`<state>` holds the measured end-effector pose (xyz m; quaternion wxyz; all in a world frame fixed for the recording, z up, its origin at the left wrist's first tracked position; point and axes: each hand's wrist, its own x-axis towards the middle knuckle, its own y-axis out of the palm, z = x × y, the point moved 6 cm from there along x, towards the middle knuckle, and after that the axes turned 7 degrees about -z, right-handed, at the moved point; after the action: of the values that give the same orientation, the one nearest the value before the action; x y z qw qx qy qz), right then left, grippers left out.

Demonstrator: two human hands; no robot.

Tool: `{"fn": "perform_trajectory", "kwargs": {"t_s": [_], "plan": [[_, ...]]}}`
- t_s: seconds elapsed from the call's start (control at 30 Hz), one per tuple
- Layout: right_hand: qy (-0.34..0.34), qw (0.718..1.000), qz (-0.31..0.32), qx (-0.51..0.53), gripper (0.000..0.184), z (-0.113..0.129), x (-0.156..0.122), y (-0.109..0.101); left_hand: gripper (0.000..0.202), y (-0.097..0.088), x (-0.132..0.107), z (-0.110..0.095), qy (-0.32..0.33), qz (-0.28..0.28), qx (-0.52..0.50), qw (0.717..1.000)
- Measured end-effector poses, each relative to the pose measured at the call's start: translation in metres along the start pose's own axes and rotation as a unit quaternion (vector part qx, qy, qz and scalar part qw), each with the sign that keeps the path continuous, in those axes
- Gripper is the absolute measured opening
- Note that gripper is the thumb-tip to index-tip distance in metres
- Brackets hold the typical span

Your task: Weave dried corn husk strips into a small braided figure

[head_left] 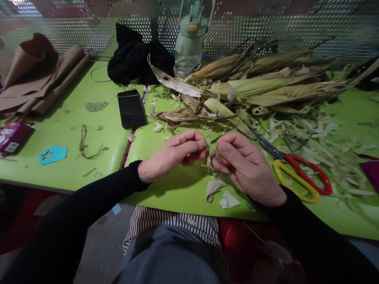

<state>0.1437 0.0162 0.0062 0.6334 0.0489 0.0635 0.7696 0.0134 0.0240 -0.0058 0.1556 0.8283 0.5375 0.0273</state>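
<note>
- Green tabletop [168, 203], its near edge to the left of the scissors [277, 154]: a curled husk scrap [213, 189] and a whiter scrap [229, 200] lie close to that edge, so a dragging forearm could brush them off.
- Twisted corn-husk strand [211, 159], left of the scissors: it sits in the narrow gap between the left hand [174, 154] and the right hand [248, 165], which are close together, fingertips pinched on it; how firmly, I cannot tell. It looks dry and frayed, so uneven pulling could split it, and a slackened pinch could let it unwind.
- Black right sleeve [291, 203], just beside the scissors' yellow handle: an outward sweep could snag that loop and swing the blades against the right hand.
- Husk shreds [328, 136], beyond and right of the scissors: being light, they could cling to cuffs and scatter.
- Smartphone [132, 109], well left of the scissors: a wide reach of the left arm could shove it.
- Corn-husk heap [260, 88], beyond the scissors' tips: tugging a low husk could bring others sliding onto the blades, or jostle the water bottle [192, 43] behind.
</note>
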Motion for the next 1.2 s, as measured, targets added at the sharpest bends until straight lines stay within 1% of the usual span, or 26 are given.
{"fn": "perform_trajectory", "kwargs": {"t_s": [0.1,0.2,0.3,0.37,0.47,0.57,0.63,0.7,0.8,0.87,0.93,1.0,1.07,1.1,1.13,1.17,1.2], "plan": [[-0.010,1.000,0.004,-0.019,0.027,0.001,-0.002,-0.002,0.014,-0.001,-0.001,0.000,-0.011,0.010,-0.002,1.000],[-0.017,0.999,0.018,-0.026,0.027,0.000,-0.004,-0.002,0.014,-0.002,0.000,0.001,-0.032,0.002,-0.009,0.999],[-0.019,0.999,0.032,-0.005,0.027,-0.001,-0.002,-0.001,0.013,-0.004,0.001,0.003,-0.058,-0.006,-0.030,0.998],[0.004,0.999,0.036,0.028,0.027,-0.003,0.001,-0.001,0.014,-0.003,0.003,0.007,-0.073,0.007,-0.050,0.996],[0.046,0.996,0.019,0.072,0.031,-0.005,0.009,-0.004,0.017,-0.002,0.006,0.008,-0.058,0.013,-0.073,0.996],[0.057,0.995,0.001,0.084,0.032,-0.006,0.016,-0.008,0.022,-0.001,0.009,0.009,-0.038,0.002,-0.094,0.995],[0.051,0.996,0.000,0.071,0.030,-0.006,0.017,-0.009,0.025,-0.001,0.009,0.011,-0.045,-0.001,-0.092,0.995],[0.032,0.999,0.004,0.031,0.027,-0.007,0.017,-0.010,0.026,-0.002,0.010,0.012,-0.042,-0.007,-0.069,0.997],[-0.035,0.997,0.010,-0.072,0.026,-0.003,0.017,-0.012,0.025,-0.004,0.011,0.013,-0.019,-0.008,-0.013,1.000],[-0.090,0.986,0.016,-0.139,0.028,0.001,0.018,-0.011,0.027,-0.004,0.012,0.014,0.000,-0.009,0.029,1.000],[-0.131,0.971,0.016,-0.201,0.028,0.003,0.020,-0.010,0.028,-0.002,0.011,0.014,0.020,-0.008,0.070,0.997],[-0.174,0.946,-0.018,-0.272,0.022,0.008,0.021,-0.014,0.029,0.002,0.009,0.014,0.018,0.009,0.097,0.995],[-0.229,0.907,-0.085,-0.344,0.014,0.017,0.020,-0.021,0.031,0.005,0.007,0.015,-0.010,0.027,0.082,0.996],[-0.255,0.885,-0.114,-0.372,0.014,0.022,0.019,-0.025,0.032,0.005,0.007,0.014,-0.027,0.027,0.059,0.998],[-0.274,0.867,-0.129,-0.396,0.014,0.026,0.016,-0.027,0.032,0.004,0.007,0.014,-0.041,0.021,0.031,0.998],[-0.285,0.855,-0.127,-0.414,0.013,0.029,0.015,-0.027,0.031,0.002,0.007,0.012,-0.049,0.011,0.001,0.999],[-0.290,0.847,-0.109,-0.431,0.011,0.030,0.013,-0.026,0.031,0.000,0.007,0.011,-0.054,0.000,-0.025,0.998]]}}
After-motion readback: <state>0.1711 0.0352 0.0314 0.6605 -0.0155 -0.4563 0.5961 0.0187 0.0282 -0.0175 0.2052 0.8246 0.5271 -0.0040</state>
